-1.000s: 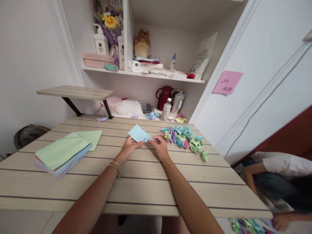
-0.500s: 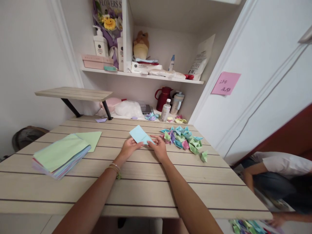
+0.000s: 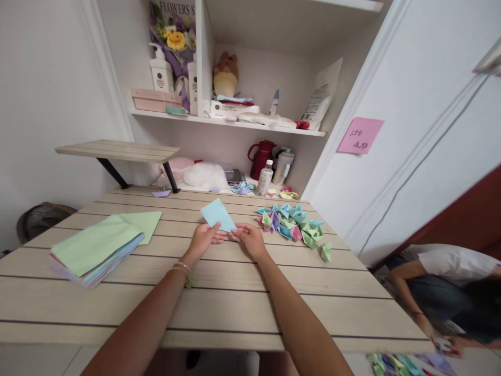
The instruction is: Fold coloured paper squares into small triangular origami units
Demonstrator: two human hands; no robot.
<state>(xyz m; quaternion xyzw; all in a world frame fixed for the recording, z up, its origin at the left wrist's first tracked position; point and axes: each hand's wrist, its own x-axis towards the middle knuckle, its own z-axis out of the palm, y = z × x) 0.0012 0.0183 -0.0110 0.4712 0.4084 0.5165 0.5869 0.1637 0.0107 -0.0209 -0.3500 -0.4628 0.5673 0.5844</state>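
Note:
A folded sheet of light blue paper (image 3: 218, 214) is held up over the middle of the table, between both hands. My left hand (image 3: 204, 239) pinches its lower left edge, thumb on top and fingers beneath. At the lower right corner my right hand (image 3: 249, 239) grips the sheet between thumb and fingers. To the right of my hands lies a cluster of small folded paper boats (image 3: 289, 220) in blue, green, pink and purple. On the left rests a stack of coloured paper sheets (image 3: 97, 245), pale green on top.
A raised wooden stand (image 3: 117, 150) is at the back left. Along the back are a clear bottle (image 3: 265, 178), a red jug (image 3: 261, 159) and a cup (image 3: 284, 167). At the right, another person (image 3: 442, 287) crouches beside more folded papers (image 3: 397, 364) on the floor.
The blue paper has been turned and now shows a flatter, squarer face. My left thumb has moved up onto it, and my right hand has shifted slightly left.

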